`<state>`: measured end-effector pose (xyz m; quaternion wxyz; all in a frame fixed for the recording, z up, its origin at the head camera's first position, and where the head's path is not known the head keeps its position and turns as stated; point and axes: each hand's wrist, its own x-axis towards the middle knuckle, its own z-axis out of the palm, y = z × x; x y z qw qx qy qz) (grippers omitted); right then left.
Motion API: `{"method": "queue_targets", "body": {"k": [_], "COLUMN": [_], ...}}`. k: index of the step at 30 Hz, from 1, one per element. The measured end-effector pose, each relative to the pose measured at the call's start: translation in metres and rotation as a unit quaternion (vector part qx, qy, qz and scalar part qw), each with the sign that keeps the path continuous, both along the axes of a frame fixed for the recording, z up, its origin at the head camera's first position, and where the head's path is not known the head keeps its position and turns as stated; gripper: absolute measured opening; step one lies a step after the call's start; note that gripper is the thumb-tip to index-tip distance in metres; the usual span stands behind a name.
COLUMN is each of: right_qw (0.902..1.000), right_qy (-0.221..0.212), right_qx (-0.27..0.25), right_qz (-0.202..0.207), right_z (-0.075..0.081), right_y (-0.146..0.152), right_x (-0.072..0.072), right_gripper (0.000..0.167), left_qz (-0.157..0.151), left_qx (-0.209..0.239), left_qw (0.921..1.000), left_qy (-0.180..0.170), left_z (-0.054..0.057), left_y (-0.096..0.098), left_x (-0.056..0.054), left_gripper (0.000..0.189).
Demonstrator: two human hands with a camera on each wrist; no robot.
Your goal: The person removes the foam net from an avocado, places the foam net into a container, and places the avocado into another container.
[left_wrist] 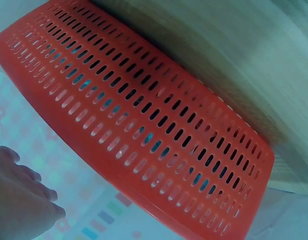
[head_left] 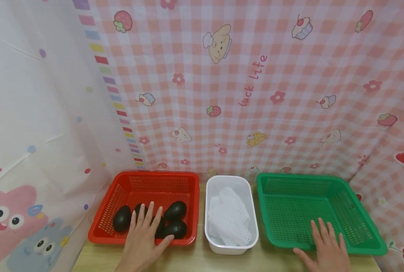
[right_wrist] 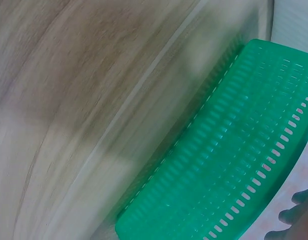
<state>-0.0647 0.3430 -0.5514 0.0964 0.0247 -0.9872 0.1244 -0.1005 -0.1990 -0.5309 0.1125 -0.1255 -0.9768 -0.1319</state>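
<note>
My left hand [head_left: 143, 236] hovers with fingers spread over the front of the red basket [head_left: 96, 230], hiding part of the dark avocados [head_left: 122, 219] inside. Several avocados lie in that basket, two of them to the right of my fingers. In the left wrist view the same hand [left_wrist: 23, 195] shows above the basket's slotted wall. My right hand [head_left: 329, 247], fingers spread and holding nothing, is over the front rim of the green basket [head_left: 290, 245], whose mesh floor is bare. The right wrist view catches only its fingertips [right_wrist: 294, 215] at the lower right.
Between the baskets stands a white tub [head_left: 230, 249] with white foam net sleeves [head_left: 229, 217] in it. All three containers rest on a light wooden table [head_left: 195, 260]. A checked pink cloth [head_left: 222, 75] hangs right behind them, and a white printed cloth [head_left: 52, 113] hangs at the left.
</note>
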Motion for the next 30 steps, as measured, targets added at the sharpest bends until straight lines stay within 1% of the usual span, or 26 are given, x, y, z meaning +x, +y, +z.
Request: {"method": "queue_targets", "body": {"k": [4, 7, 11, 16, 25, 30], "right_qw": [1.0000, 1.0000, 0.9998, 0.9998, 0.9999, 0.9999], "right_qy": [-0.006, 0.003, 0.014, 0.015, 0.007, 0.004], "right_qx": [0.005, 0.008, 0.010, 0.014, 0.015, 0.014], "right_qz": [-0.001, 0.002, 0.003, 0.001, -0.003, -0.003], "right_z": [-0.0023, -0.0046, -0.0080, -0.0098, -0.0095, -0.0097], "right_y": [0.0025, 0.0033, 0.0034, 0.0042, 0.0054, 0.0052], "right_x": [-0.0003, -0.0003, 0.0010, 0.0020, 0.0020, 0.0019], "right_gripper": [0.107, 0.107, 0.106, 0.105, 0.105, 0.104], "left_qz": [0.001, 0.003, 0.010, 0.017, 0.018, 0.021], "left_qx": [-0.009, -0.013, -0.009, -0.006, -0.005, 0.000], "left_qw": [0.9999, 0.9999, 0.9999, 0.9994, 0.9994, 0.9992], "left_qy": [0.007, 0.008, -0.006, -0.028, -0.028, -0.034], "left_z": [-0.0026, -0.0041, -0.0043, -0.0041, -0.0064, -0.0064], "left_y": [-0.0008, -0.0013, -0.0012, -0.0002, 0.0002, 0.0008], "left_x": [0.0005, 0.0014, 0.0024, 0.0024, 0.0022, 0.0022], "left_gripper": [0.092, 0.092, 0.092, 0.092, 0.091, 0.092]}}
